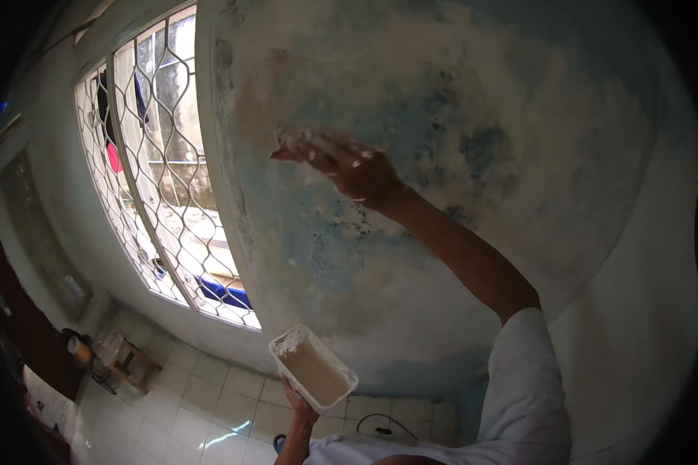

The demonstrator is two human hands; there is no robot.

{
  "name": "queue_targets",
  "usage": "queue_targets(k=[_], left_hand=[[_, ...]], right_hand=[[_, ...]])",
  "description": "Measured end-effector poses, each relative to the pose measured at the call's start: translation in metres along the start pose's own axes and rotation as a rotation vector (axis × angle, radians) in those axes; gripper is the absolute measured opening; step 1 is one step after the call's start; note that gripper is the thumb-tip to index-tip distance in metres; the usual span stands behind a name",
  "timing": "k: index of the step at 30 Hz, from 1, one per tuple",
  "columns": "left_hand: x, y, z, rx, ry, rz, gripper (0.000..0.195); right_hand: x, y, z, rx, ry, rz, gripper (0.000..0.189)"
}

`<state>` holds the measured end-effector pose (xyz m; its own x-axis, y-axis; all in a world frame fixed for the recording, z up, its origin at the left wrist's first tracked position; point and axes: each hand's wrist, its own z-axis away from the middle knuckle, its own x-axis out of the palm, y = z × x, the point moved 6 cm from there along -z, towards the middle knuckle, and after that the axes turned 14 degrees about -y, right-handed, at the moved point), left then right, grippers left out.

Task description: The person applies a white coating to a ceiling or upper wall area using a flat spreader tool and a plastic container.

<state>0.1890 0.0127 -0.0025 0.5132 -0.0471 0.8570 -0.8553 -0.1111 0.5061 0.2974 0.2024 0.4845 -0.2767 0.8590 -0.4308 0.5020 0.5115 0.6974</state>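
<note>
My right hand [363, 171], its fingers and knuckles smeared with white paste, presses a small reddish flat spreader [285, 153] to the wall [384, 273]. White paste covers much of the spreader, so its full shape is hidden. Around it the plaster is patchy, with pale smears over blue paint and dark stains. Lower down, my left hand [298, 402] grips a white rectangular plastic tub [333, 354] by its side and underside. The tub is tilted towards me; white paste [294, 339] clings to its far end and rim.
A window with a wavy metal grille [168, 174] is set left of the work area. On the tiled floor [180, 401] at lower left stands a small wooden stool [125, 357] beside an orange-and-white object [79, 350]. A dark cable [392, 418] lies near the wall's base.
</note>
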Motion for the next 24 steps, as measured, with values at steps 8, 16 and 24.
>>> queue_targets(k=[8,16,24], left_hand=[[-0.026,0.017,-0.01,-0.084,-0.02,0.098,0.071],[-0.062,0.067,-0.018,-0.175,-0.043,-0.03,0.076],[-0.115,0.11,-0.017,-0.136,-0.031,-0.03,0.071]], right_hand=[[-0.051,0.135,0.0,0.569,0.123,0.279,0.045],[0.055,-0.065,-0.038,-0.012,0.046,-0.137,0.024],[-0.086,0.101,-0.016,0.752,0.518,0.133,0.037]])
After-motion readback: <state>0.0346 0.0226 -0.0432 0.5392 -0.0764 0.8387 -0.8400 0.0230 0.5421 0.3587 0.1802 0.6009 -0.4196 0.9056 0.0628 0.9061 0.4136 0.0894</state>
